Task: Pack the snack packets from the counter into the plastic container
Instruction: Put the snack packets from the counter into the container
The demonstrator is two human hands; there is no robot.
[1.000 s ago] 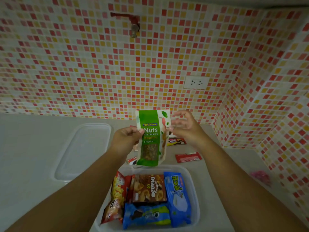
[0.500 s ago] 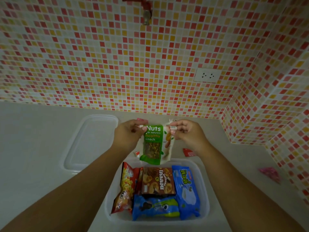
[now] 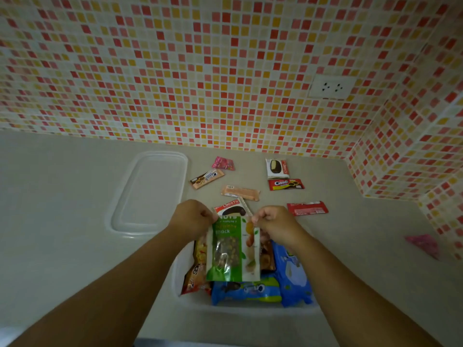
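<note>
A green nuts packet (image 3: 231, 249) hangs over the clear plastic container (image 3: 176, 271). My left hand (image 3: 191, 217) pinches its top left corner and my right hand (image 3: 273, 222) pinches its top right corner. Inside the container lie an orange-red snack bag (image 3: 196, 274), a blue Oreo pack (image 3: 246, 291), a blue packet (image 3: 292, 274) and a brown packet (image 3: 266, 256) partly hidden by the nuts packet. Several small packets lie on the counter beyond: a Choco Pie (image 3: 231, 207), a peach wafer bar (image 3: 240, 192), a red bar (image 3: 307, 208).
The container's clear lid (image 3: 150, 194) lies on the counter to the left. More snacks sit near the tiled wall: a pink packet (image 3: 223, 163), a brown biscuit pack (image 3: 206, 178), a white Choco Pie (image 3: 276, 168), a red Cream-O (image 3: 286, 184). A pink wrapper (image 3: 423, 245) lies at right.
Both hands have lowered the nuts packet toward me, from above the far counter down over the packets in the container. The camera has tilted down.
</note>
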